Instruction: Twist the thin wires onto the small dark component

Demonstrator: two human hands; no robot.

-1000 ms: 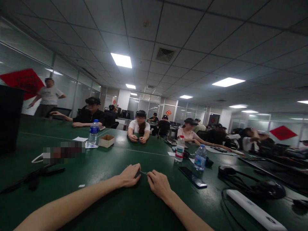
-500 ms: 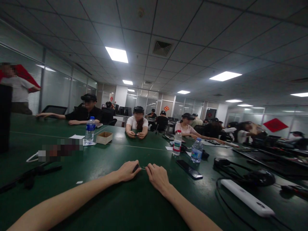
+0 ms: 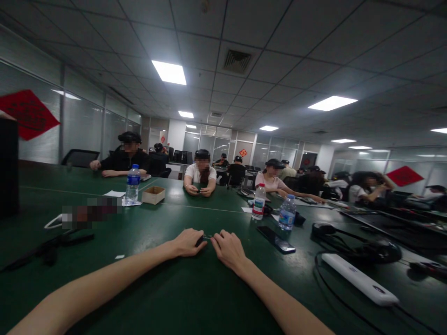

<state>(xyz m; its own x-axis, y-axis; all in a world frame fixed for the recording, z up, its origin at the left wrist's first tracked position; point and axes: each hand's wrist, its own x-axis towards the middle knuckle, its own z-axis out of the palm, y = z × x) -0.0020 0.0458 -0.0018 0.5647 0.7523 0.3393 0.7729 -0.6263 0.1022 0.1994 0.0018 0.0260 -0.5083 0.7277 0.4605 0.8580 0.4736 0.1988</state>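
My left hand is closed on a small dark object, most of which the fingers hide. A thin pale strip bridges the short gap between my two hands. Across from it, my right hand has its fingers curled and pressed together near the strip's other end. What those fingers pinch is too small to make out. Both forearms rest along the green table.
To the right are a phone, two water bottles, a headset and a white power strip with a cable. At left stand a small open box and another bottle. Several people sit around.
My hands stay close together in nearly the same pose. The view has shifted slightly. A standing person at far left has mostly gone from sight, and the seated person's outstretched hand has drawn in.
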